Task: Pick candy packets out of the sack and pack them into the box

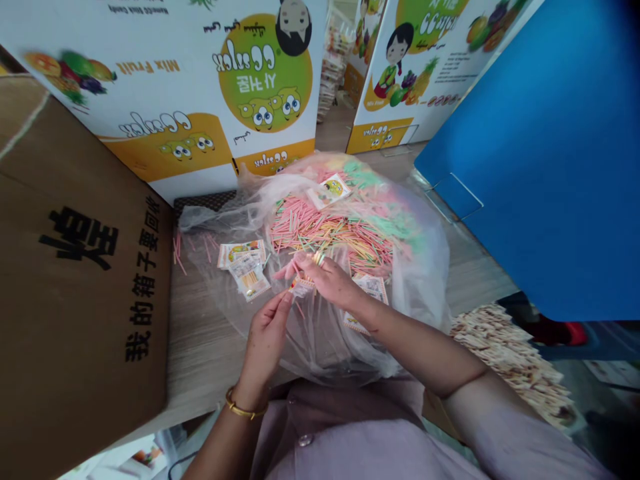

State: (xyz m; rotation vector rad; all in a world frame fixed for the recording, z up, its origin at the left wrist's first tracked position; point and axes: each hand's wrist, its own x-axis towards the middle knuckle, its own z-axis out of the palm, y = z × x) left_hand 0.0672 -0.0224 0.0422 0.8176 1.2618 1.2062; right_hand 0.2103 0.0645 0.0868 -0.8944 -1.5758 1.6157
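Between my hands is a small printed candy packet (302, 287). My left hand (270, 330) pinches its lower left edge with thumb and fingertips. My right hand (325, 277) is closed round several pink candy sticks (286, 271) at the packet's top. Just beyond lies a heap of pink, yellow and green candy sticks (320, 227) in a clear plastic bag (420, 267). One packet (334, 189) rests on the heap. Two overlapping packets (250, 275) lie left of my hands, and another packet (373, 288) is partly hidden behind my right forearm.
A brown cardboard box (85, 267) stands at the left. White and yellow printed cartons (175, 80) line the back. A blue panel (555, 167) rises at the right, with piled packets (515, 360) below it. Loose pink sticks (179, 253) lie on the table (200, 333).
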